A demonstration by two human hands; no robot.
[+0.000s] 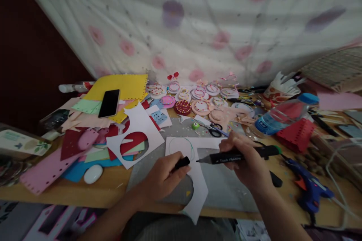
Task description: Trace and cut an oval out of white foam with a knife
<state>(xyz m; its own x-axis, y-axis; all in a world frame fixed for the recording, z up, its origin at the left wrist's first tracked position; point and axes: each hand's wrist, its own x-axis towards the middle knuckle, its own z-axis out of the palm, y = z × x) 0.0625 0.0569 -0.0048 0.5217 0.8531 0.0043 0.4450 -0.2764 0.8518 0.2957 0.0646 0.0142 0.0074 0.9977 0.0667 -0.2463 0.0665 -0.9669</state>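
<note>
My right hand (pixel 240 154) is closed around a black marker (pixel 226 156) with a green end, its bare tip pointing left just above the paper. Between the fingers of my left hand (pixel 165 173) is a small black marker cap (pixel 181 163). Below both hands lies a white sheet (pixel 199 186) with curved cut-outs, on a grey mat (pixel 223 192). A thin green circle outline (pixel 181 141) is drawn on its upper left part, partly covered by my left hand. Behind the sheet rest scissors (pixel 215 130) with black handles and a small green round thing (pixel 195 125).
Cut coloured sheets and a phone (pixel 109 103) are piled on the left. Several small decorated discs (pixel 182 107) line the back by the curtain (pixel 198 15). At right are a water bottle (pixel 283 115), a cup (pixel 283 88) of white sticks, and a blue glue gun (pixel 309 186) with its cord.
</note>
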